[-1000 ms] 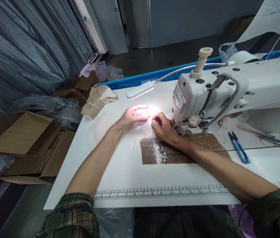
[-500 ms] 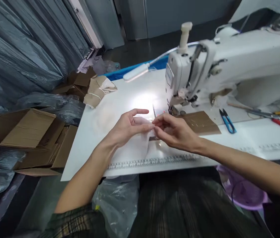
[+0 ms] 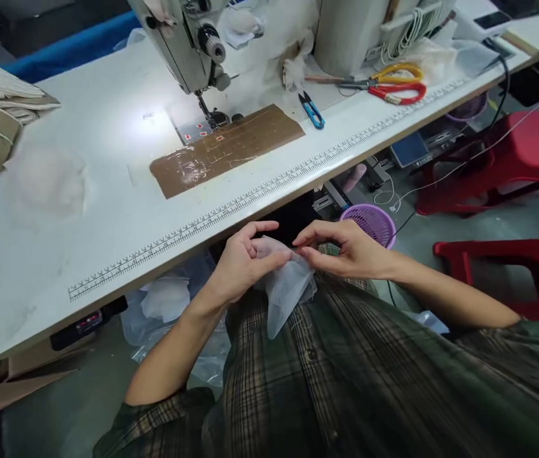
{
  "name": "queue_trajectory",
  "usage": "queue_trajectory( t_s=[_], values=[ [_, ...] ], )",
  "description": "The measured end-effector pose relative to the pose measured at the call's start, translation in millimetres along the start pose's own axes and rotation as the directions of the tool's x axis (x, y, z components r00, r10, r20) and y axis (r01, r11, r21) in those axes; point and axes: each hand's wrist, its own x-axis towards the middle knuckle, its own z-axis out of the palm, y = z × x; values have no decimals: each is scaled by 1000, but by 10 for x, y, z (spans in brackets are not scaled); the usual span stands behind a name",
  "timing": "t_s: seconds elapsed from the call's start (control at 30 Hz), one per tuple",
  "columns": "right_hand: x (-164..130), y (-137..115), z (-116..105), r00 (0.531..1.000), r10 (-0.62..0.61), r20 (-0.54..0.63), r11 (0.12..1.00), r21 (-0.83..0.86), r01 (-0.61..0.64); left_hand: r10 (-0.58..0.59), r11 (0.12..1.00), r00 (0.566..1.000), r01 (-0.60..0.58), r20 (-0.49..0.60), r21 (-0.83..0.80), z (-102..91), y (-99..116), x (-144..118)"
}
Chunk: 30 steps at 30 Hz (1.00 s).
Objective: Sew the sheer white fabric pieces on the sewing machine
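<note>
we hold a small piece of sheer white fabric (image 3: 285, 289) over our lap, below the near edge of the white table (image 3: 107, 210). our left hand (image 3: 243, 264) and right hand (image 3: 346, 251) each pinch its top edge, fingertips nearly meeting. a brown taped cardboard patch (image 3: 226, 149) lies on the table beyond.

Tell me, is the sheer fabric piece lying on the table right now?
No: both hands, left and right, hold the fabric piece over the lap, below the table edge.
</note>
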Motion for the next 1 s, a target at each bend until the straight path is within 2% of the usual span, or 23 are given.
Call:
queue_trajectory(
  t_s=[0.23, 0.37, 0.47, 0.6, 0.7, 0.87, 1.0],
  values=[
    [-42, 15, 48, 994, -113, -3, 988, -107, 112, 54, 996, 998, -51, -33, 77, 75, -28, -52],
    [-19, 73, 59, 966, -257, -17, 924, -297, 240, 82, 996, 993, -78, -80, 49, 103, -77, -28],
    [-11, 142, 121, 947, -308, -89, 894, -368, 256, 97, 995, 989, -97, -112, 10, 125, -143, 11],
    [-15, 215, 227, 947, -220, -236, 963, -210, 171, 106, 993, 989, -110, -102, -33, 144, -216, 55],
    [-24, 242, 271, 956, -125, -267, 991, -76, 109, 116, 992, 989, -120, -88, -34, 142, -237, 77],
    [-38, 262, 260, 970, 0, -241, 998, 58, 14, 131, 991, 987, -131, -89, -2, 118, -259, 103],
    [-37, 265, 211, 990, 54, -132, 995, 89, -42, 131, 991, 986, -132, -101, 3, 97, -288, 117]
  ],
)
